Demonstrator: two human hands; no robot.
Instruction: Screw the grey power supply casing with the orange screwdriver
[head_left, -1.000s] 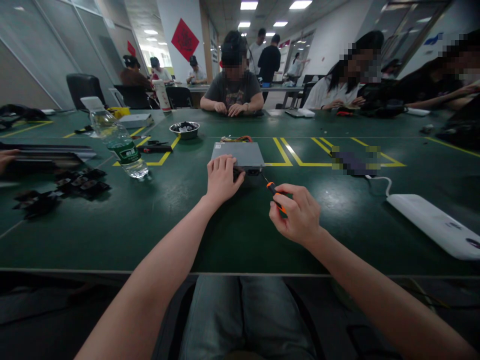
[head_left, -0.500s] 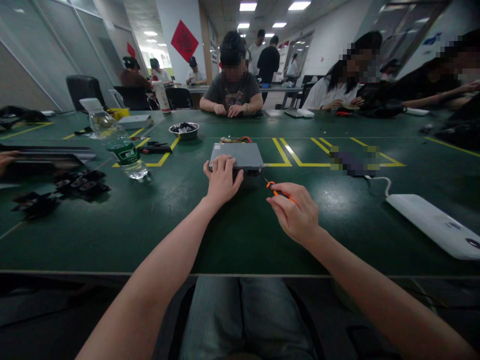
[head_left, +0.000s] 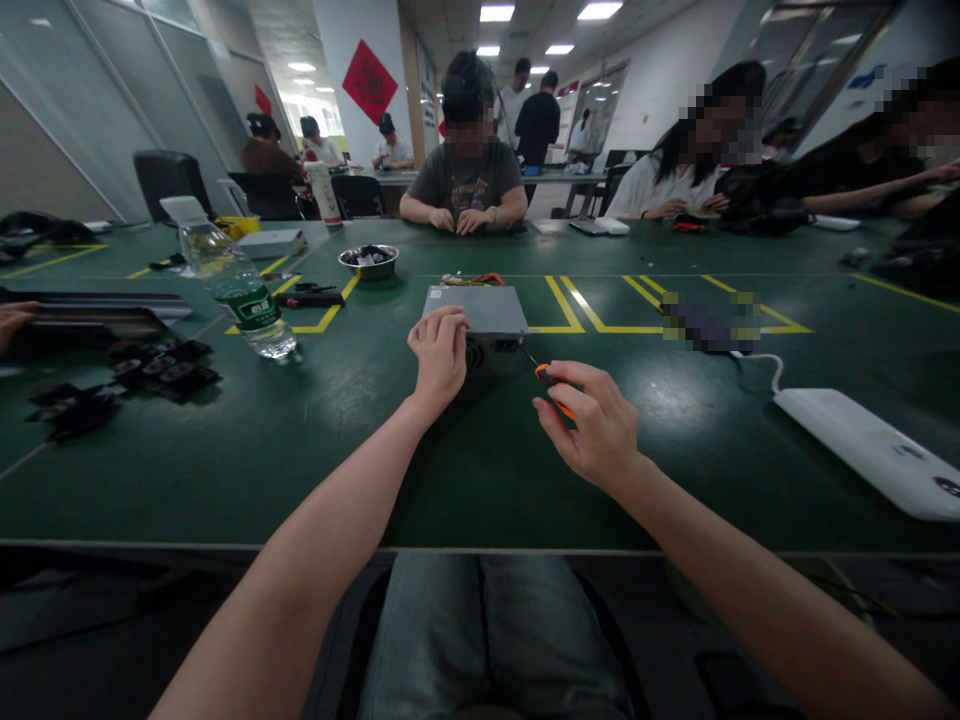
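Note:
A grey metal computer power supply (head_left: 491, 308) lies on the green table in front of me, coloured cables (head_left: 480, 280) coming from its far side. My left hand (head_left: 440, 350) grips its near left corner, fingers bent over the top edge. The fan grille and a socket show on its near face. In my right hand (head_left: 596, 425) is a screwdriver (head_left: 559, 388) with an orange and black handle. Its thin shaft points at the near right corner of the power supply. Whether the tip sits in a screw is too small to tell.
Left of me stand a tilted water bottle (head_left: 247, 300), black parts (head_left: 161, 370) and a metal bowl (head_left: 369, 262) of small pieces. To the right lie a blurred phone (head_left: 705, 325) and a white power bank (head_left: 870, 445) joined by cable. A person (head_left: 465, 180) sits opposite.
My left fingers have drawn together toward the left corner, uncovering more of the fan face. My right fingers have shifted around the screwdriver handle, which has turned slightly.

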